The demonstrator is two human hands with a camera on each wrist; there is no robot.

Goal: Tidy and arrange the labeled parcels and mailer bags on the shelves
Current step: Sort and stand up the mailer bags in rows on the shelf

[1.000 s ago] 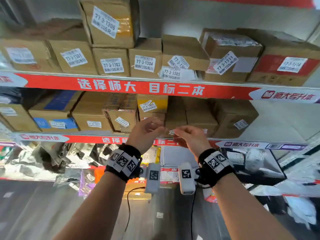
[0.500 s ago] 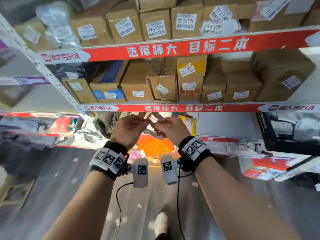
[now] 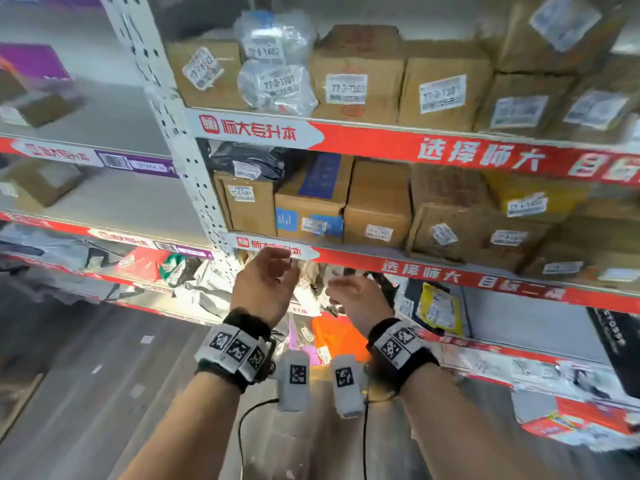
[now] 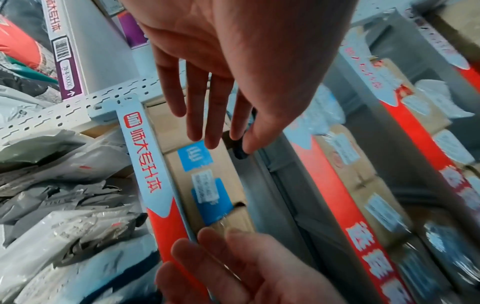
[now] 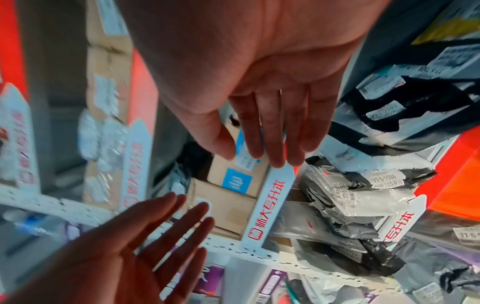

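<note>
Cardboard boxes (image 3: 377,202) with labels fill the 2 upper shelves; grey and black mailer bags (image 5: 363,197) lie heaped on the shelf below the red edge strip (image 3: 433,270). Left hand (image 3: 265,289) and right hand (image 3: 358,303) hover side by side at that strip, fingers straight and spread, holding nothing. Judged step: between items, reaching for the next. Next move likely needs both hands lowered into the bag heap, a label picked out first.
</note>
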